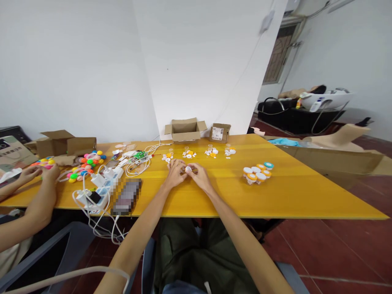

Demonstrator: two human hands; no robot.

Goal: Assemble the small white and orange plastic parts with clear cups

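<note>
Between both hands' fingertips (192, 169) sits the white cap (188, 168).

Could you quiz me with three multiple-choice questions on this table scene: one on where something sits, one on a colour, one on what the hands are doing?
1. Where does the open brown cardboard box sit?
A. at the table's far edge by the wall
B. on the floor
C. on the person's lap

2. What colour is the wooden tabletop?
A. blue
B. yellow
C. black

3. How do the left hand and right hand stand?
A. far apart, flat
B. under the table
C. together, pinching a small white round piece

Answers: 1 A, it stands against the white wall; 2 B, the surface is bright yellow; 3 C, fingertips of both meet around it.
</note>
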